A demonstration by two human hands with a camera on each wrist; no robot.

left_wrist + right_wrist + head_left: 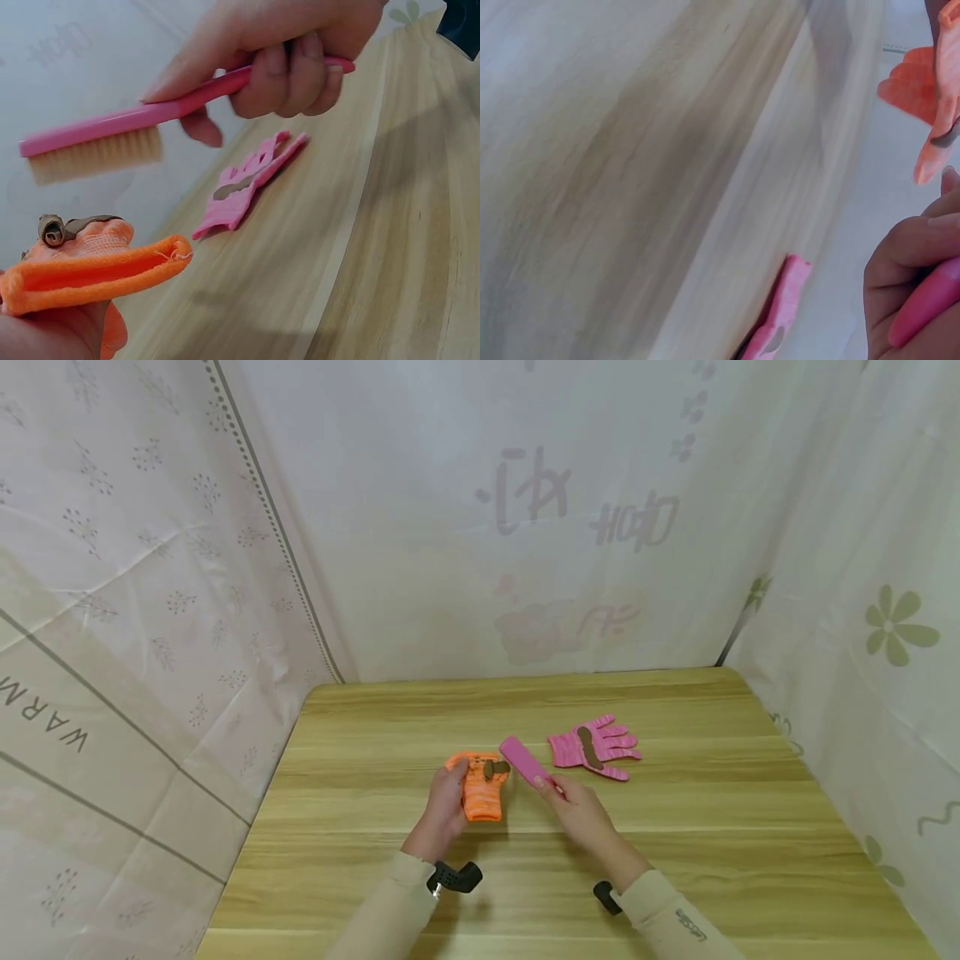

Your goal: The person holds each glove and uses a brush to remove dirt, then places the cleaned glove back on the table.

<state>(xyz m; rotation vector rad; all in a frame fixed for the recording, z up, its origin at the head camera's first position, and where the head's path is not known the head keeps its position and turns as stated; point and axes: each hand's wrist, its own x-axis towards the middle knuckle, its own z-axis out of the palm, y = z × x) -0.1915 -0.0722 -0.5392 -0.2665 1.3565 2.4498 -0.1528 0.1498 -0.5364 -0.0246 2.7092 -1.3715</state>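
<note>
1. Right hand [585,814] at lower centre of the head view, and it's wrapped firmly round the handle of a pink brush [525,762] – fingers curled under, thumb laid forward along the top.

2. Left hand [446,806], just left of the frame's centre line and low, grips an orange glove [482,797], thumb over its left edge, cuff towards the bottom of the frame.

3. On that glove sits a brown strip [497,769], and in the left wrist view one end curls up into a little roll.

4. Look at the pale bristles [97,155] in the left wrist view: they face down over the glove, with a clear gap – no contact there.

5. Brushing seems the step in hand, so good form, I'd say, means lowering the bristles flat rather than leading with the brush's tip.

6. Short strokes from under the lifted roll should work best; the soft knit could bunch, so the left hand wants the fabric taut, thumb out of the path.

7. Right of centre in the head view, a pink glove [566,749] lies on the wooden table [360,718], fingers spread to the right, its own brown band [588,747] across it.
</note>
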